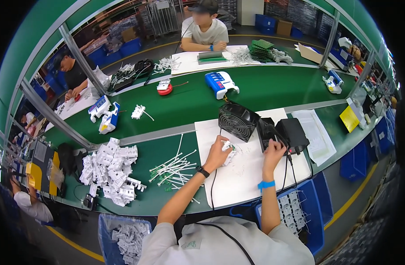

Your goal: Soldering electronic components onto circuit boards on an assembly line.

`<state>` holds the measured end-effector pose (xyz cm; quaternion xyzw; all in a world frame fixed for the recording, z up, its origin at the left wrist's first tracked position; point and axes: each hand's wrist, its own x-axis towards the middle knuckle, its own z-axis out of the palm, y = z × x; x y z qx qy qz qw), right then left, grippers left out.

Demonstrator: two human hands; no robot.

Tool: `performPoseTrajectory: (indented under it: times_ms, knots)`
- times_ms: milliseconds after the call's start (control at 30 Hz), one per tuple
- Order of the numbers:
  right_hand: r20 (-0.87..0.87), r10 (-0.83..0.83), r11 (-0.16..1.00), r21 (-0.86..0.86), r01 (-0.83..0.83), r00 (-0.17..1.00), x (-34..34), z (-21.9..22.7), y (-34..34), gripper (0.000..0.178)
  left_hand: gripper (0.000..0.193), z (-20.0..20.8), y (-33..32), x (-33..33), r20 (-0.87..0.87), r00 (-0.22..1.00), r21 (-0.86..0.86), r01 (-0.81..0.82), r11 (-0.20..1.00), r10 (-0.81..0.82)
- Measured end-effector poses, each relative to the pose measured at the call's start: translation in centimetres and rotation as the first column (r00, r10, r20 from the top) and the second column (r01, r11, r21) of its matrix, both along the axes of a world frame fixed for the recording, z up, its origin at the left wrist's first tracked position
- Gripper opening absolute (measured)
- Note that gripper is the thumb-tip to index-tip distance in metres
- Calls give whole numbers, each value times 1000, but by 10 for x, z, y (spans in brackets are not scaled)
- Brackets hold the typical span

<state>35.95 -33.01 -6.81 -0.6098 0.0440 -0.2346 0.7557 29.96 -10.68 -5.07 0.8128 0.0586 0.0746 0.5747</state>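
My left hand (216,155) is closed on a small white plastic part (229,154) with a bit of green on it, held just above the white work sheet (202,128). My right hand (274,154) is closed at the front of a black holder (267,129); what its fingers grip there is too small to make out. Behind my left hand stands a black fan (237,121) with a round grille. A black box-shaped unit (292,134) with cables is right of the holder.
A heap of white plastic parts (112,165) and white leads with green pieces (171,172) lie left. Blue bins (317,221) stand below the bench edge. Beyond, a green conveyor (184,104) carries blue-and-white housings (221,84). A person (204,33) sits opposite. Papers (315,134) lie right.
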Motion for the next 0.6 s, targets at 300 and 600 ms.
performPoseTrajectory:
  times_ms: [300,600]
  knots:
    - [107,-158,882,-432,189,982,29,30,-21,16,38,3,4,8,85,988,231,109,967,-132]
    - [184,-86,990,-96,105,979,-38,18,-36,8,53,0,1,-7,295,954,569,-129,812,-55]
